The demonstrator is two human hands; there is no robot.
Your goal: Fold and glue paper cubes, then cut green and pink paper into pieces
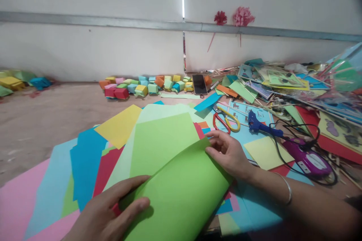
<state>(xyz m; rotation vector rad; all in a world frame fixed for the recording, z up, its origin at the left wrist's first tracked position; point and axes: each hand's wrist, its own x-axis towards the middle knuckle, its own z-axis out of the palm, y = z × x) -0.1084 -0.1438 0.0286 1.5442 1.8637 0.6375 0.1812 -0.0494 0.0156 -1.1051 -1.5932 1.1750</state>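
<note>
The left hand point(113, 203) grips the left edge of a green sheet point(181, 192), thumb on top, while the right hand point(226, 152) pinches its far right edge; the sheet, bent upward, lies near centre above other paper point(86, 169). Far right of it, past the scissors point(226, 119), a blue card point(261, 114) bears small drawings and marks like lettering, too blurred to read. Right of that sit a glue gun point(263, 126) and a purple device point(307, 158) with a pale, illegible patch.

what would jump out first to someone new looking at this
Most likely the bright green sheet, held in the left hand and right hand at bottom centre. Beyond it, colourful paper blocks cluster near the pale wall, and a pink flower stands out at the metal rail, upper right.
</note>
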